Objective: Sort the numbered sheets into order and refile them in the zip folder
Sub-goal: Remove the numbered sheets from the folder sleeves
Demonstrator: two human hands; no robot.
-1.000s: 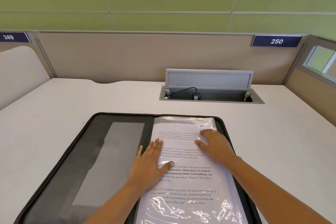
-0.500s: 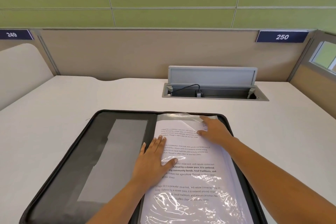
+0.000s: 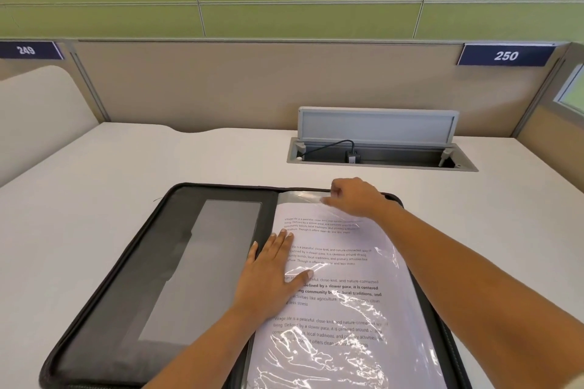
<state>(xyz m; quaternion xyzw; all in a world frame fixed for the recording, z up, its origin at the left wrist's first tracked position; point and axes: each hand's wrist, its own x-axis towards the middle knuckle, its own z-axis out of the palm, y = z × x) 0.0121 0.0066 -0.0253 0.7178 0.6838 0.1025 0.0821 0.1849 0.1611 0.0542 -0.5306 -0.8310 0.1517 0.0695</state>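
L hand (image 3: 271, 278) flat on sleeved sheet (image 3: 341, 294), R hand (image 3: 354, 196) pinching its top edge, folder (image 3: 151, 278) btm cut off

The open zip folder (image 3: 177, 262) lies on the worktop (image 3: 126, 174). The sheets (image 3: 347, 278) in their plastic sleeve (image 3: 300, 197) lie on its right half, under the flat fingers (image 3: 284, 240) of the left hand (image 3: 268, 278), and the folder's pocket half lies to the left of those fingers. The right hand (image 3: 354, 199) pinches the far edge of the plastic sleeve, farther away than the left fingers and a bit to their right, and behind it a cable box (image 3: 379, 155) sits in the worktop, with the wall panel (image 3: 221, 88) behind that.
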